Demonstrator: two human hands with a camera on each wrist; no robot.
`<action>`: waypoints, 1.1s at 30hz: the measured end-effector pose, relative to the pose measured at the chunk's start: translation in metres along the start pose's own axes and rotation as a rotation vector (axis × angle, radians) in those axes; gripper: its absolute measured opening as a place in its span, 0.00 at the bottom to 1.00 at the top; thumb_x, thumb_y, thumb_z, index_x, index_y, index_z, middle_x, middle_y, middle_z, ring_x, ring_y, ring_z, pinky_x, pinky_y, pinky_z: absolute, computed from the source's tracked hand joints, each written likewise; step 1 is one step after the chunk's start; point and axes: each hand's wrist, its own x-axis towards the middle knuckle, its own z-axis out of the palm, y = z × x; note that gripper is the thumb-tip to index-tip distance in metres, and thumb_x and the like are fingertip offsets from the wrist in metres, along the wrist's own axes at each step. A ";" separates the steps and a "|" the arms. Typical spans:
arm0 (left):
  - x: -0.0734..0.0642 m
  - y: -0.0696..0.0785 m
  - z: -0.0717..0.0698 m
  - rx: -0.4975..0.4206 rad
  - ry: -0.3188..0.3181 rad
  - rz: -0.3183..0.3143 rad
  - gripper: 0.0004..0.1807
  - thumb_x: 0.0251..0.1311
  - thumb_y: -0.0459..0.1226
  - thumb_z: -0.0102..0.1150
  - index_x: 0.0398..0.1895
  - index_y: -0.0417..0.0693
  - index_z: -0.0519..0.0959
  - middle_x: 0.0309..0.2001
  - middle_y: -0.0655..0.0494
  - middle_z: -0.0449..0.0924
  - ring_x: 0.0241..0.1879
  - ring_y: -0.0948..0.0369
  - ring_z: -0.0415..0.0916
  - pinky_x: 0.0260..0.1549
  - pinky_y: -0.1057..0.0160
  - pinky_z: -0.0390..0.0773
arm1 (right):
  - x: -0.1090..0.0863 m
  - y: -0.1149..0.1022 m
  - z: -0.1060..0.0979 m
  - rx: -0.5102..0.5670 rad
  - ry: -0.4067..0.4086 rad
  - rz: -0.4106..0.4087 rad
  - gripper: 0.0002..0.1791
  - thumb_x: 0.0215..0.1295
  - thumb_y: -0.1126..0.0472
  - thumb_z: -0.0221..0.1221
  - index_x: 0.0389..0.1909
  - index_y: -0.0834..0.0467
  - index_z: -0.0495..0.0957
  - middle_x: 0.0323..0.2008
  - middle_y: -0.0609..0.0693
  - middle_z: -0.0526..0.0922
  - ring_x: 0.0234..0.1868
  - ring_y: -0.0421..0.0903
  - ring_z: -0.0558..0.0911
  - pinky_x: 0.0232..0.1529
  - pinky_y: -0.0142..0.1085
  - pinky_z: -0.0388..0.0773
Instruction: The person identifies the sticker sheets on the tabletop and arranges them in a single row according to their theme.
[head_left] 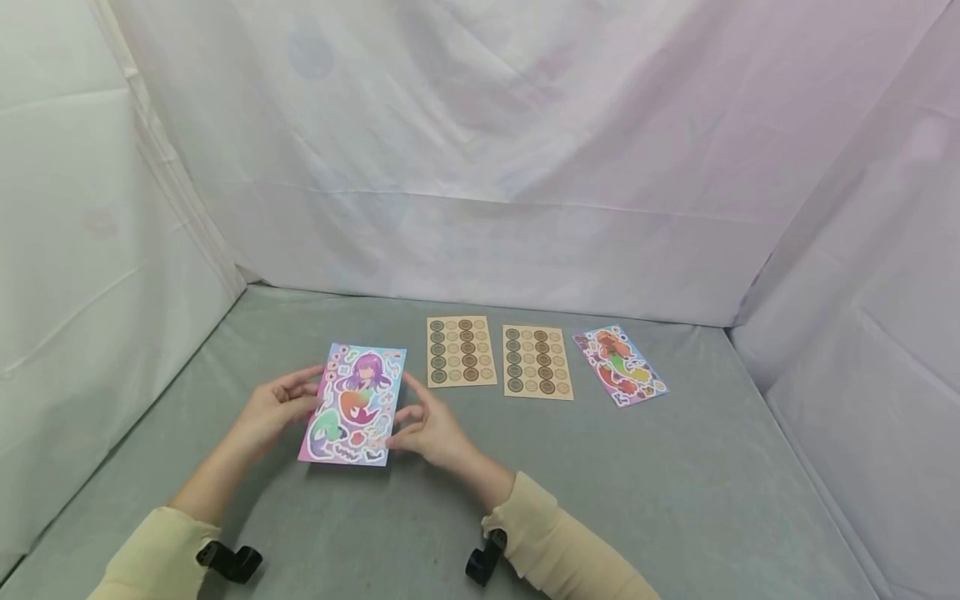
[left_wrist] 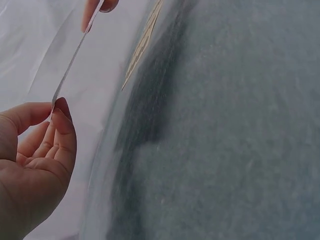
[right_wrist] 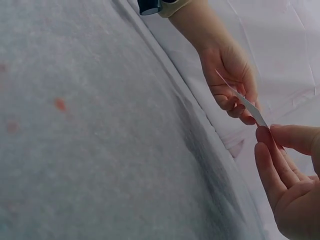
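Note:
A mermaid sticker sheet (head_left: 358, 404) with a pink-to-blue background is held up off the grey table, its printed face turned up. My left hand (head_left: 279, 408) pinches its left edge between thumb and fingers. On the opposite edge, my right hand (head_left: 435, 429) pinches the sheet in the same way. Seen edge-on in the left wrist view, the sheet (left_wrist: 70, 70) is a thin line running from my left hand (left_wrist: 42, 155) up to the other fingertips. The right wrist view shows the thin sheet (right_wrist: 247, 106) slightly bent, with my right hand (right_wrist: 295, 175) at its near end.
Two tan sheets of round stickers, one (head_left: 461, 351) beside the other (head_left: 537, 362), lie flat farther back. To their right lies another mermaid sticker sheet (head_left: 621, 365), set at an angle. White cloth (head_left: 480, 150) hangs around the back and sides of the grey table (head_left: 675, 500).

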 end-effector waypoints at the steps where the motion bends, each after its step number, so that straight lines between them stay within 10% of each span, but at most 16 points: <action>1: -0.001 -0.001 0.000 0.010 -0.002 0.004 0.32 0.63 0.33 0.59 0.68 0.31 0.61 0.41 0.54 0.80 0.39 0.62 0.80 0.37 0.64 0.81 | 0.000 0.000 0.001 0.000 0.000 0.004 0.55 0.47 0.84 0.62 0.75 0.54 0.49 0.33 0.57 0.81 0.28 0.51 0.85 0.36 0.40 0.83; 33: -0.017 -0.019 -0.006 0.054 -0.034 -0.086 0.33 0.59 0.29 0.60 0.67 0.32 0.60 0.40 0.42 0.79 0.34 0.58 0.79 0.32 0.59 0.82 | -0.008 0.016 0.025 -0.029 0.054 0.137 0.55 0.45 0.83 0.65 0.74 0.56 0.49 0.26 0.51 0.80 0.22 0.45 0.81 0.27 0.38 0.83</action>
